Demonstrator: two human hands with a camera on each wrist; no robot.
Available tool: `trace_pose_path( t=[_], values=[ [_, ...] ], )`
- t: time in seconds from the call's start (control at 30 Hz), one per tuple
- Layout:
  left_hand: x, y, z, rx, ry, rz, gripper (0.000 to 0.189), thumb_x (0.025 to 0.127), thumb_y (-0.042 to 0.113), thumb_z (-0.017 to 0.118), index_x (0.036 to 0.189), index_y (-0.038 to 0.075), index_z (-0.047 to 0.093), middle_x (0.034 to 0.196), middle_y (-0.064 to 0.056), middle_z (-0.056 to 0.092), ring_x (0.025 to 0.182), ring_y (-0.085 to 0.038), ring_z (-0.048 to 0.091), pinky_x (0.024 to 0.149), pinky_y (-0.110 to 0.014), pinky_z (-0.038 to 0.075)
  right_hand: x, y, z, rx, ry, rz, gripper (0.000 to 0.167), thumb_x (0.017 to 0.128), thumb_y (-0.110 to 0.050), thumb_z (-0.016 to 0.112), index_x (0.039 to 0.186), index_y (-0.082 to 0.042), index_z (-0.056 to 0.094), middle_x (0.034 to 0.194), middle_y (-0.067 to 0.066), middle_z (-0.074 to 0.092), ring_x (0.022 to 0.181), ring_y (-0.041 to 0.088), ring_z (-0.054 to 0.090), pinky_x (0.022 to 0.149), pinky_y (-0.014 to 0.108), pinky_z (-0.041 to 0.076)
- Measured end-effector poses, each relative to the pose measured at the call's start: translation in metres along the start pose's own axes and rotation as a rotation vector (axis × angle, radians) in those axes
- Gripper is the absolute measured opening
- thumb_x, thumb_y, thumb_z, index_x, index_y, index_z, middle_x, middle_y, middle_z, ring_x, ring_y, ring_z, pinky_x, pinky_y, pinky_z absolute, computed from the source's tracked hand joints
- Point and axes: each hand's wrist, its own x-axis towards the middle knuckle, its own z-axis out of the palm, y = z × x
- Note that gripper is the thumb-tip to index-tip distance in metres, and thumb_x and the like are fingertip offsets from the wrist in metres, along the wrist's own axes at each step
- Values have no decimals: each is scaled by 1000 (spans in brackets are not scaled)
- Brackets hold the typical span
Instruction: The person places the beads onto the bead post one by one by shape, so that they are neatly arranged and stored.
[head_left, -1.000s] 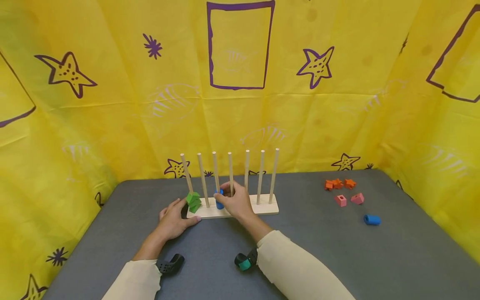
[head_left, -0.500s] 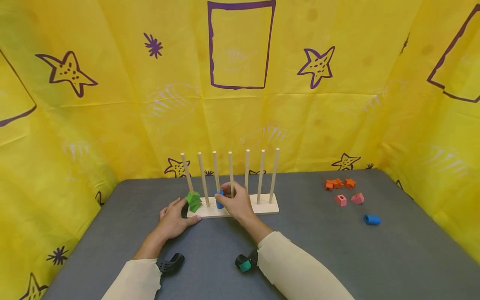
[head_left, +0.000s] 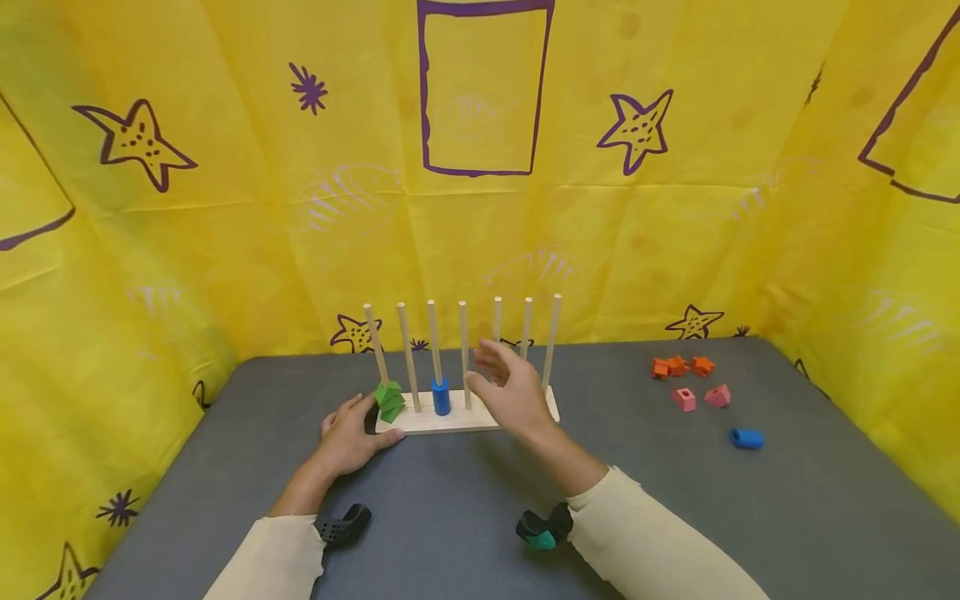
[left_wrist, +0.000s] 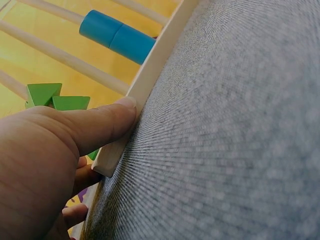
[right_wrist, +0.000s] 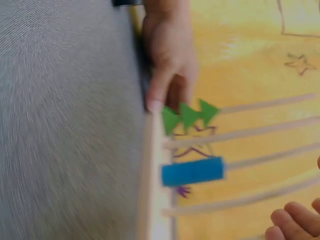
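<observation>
A wooden peg board with several upright pegs stands on the table. My left hand holds its left end, thumb on the front edge and fingers behind, as the left wrist view shows. Green triangular beads are stacked on the leftmost peg, turned at different angles. On the third peg from the left sit two blue cylinder beads, one on the other. My right hand is in the air in front of the right half of the board, fingers loosely bent and holding nothing. It hides the lower parts of some pegs.
To the right on the grey table lie several loose beads: orange star-shaped ones, two pink ones and a blue cylinder on its side. A yellow patterned cloth hangs behind and at the sides.
My right hand has let go of the blue cylinder bead on the third peg and moved right, away from it. The left hand stays on the board's end.
</observation>
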Motion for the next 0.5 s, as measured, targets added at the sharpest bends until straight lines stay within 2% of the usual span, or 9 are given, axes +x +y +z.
trace_pose_path(
  t=[0.13,0.27,0.5],
  values=[
    [0,0,-1,2,-6,-3,82,84,37,75,144,-4,38,141,-29,42,137,-45,19,103,-63,4,-4,-13,-22,3,4,-83,46,91,-15,69,134,-6,54,124,7,62,114,22,57,96,47,43],
    [-1,1,-2,1,-17,-15,83,84,38,75,145,-5,37,141,-30,40,137,-45,18,103,-63,3,-9,-26,-44,1,-13,-152,45,90,-10,69,132,-2,54,121,13,62,112,26,57,94,48,44],
    [-1,1,-2,1,-19,-26,83,85,37,74,145,-5,36,142,-31,38,137,-46,18,103,-63,3,-14,-42,-87,-44,60,-272,40,86,3,69,125,4,58,111,14,65,103,27,60,86,37,49]
  ],
)
